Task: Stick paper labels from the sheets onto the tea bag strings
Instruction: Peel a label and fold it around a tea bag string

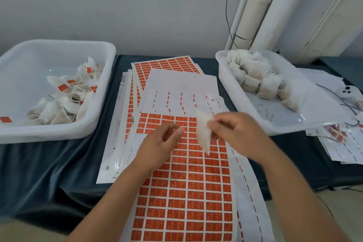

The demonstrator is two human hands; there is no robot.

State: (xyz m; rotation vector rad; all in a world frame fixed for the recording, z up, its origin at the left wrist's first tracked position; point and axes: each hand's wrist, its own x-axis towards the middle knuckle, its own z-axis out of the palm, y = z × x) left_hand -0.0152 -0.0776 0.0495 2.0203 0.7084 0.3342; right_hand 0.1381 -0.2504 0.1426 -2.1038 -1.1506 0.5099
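A desk [49, 163] draped in dark cloth stands against a pale wall. Nearest, at 6 o'clock, lies a sheet of orange labels [186, 192]. Above it the left hand [161, 141] has its fingers curled to the thumb; whether they pinch anything cannot be told. Just beside it, at 3 o'clock, the right hand [235, 131] pinches a white tea bag [202, 133], blurred. Farther, at 10 o'clock, a white tub [59, 135] holds labelled bags [74, 96]; at 2 o'clock, another tub [222, 76] holds plain bags [253, 72].
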